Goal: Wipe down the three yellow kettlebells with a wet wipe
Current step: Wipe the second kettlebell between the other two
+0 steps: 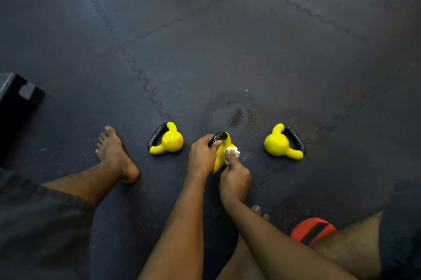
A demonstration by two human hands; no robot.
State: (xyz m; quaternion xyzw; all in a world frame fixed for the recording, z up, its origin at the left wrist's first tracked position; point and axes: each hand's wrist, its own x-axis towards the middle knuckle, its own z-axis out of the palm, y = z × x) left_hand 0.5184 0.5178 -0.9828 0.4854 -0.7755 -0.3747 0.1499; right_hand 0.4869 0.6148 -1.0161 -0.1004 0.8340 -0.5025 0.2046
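Three yellow kettlebells with black handles sit in a row on the dark floor mats. The left kettlebell (169, 140) and the right kettlebell (279, 143) lie tipped on their sides. My left hand (201, 156) grips the black handle of the middle kettlebell (220, 154). My right hand (234, 177) pinches a white wet wipe (232, 151) and presses it against that kettlebell's yellow body. Both hands hide much of the middle kettlebell.
My bare left foot (115, 154) rests left of the kettlebells. A red and black object (313, 230) lies by my right leg. A dark box (17, 99) stands at the left edge. Wet, scuffed patches (237, 117) mark the mat beyond the kettlebells.
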